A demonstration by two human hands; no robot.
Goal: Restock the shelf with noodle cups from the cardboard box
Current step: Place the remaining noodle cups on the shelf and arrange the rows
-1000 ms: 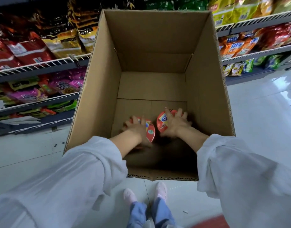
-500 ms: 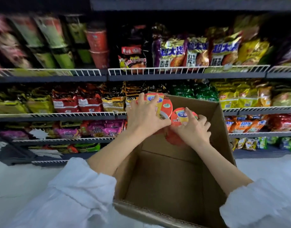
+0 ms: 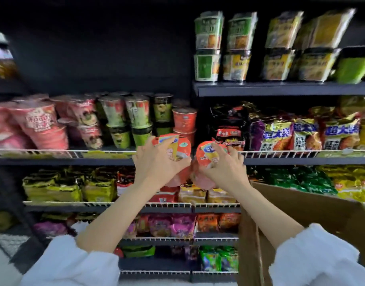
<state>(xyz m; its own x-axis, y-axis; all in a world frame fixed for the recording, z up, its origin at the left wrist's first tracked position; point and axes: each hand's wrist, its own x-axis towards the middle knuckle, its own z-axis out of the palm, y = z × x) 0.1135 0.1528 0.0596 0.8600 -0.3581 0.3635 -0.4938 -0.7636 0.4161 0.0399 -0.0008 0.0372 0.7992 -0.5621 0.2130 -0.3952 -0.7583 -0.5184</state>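
Note:
I hold two red noodle cups side by side in front of the cup shelf [image 3: 64, 156]. My left hand [image 3: 156, 162] grips the left noodle cup [image 3: 177, 148] from above. My right hand [image 3: 225, 168] grips the right noodle cup [image 3: 208, 153] the same way. Both cups are level with the shelf's white wire rail, just below two stacked red cups [image 3: 184, 124] that stand on it. The cardboard box [image 3: 301, 213] is at the lower right, under my right forearm; its inside is hidden.
Pink and green noodle cups [image 3: 115, 118] fill the shelf to the left of the red stack. Noodle bags [image 3: 301, 133] lie to its right, boxed noodles [image 3: 239, 46] on the shelf above, more bags [image 3: 95, 188] on the lower shelves.
Both hands lifted the two cups out of the box bottom and up to the cup shelf. My view rose from the box to the shelves.

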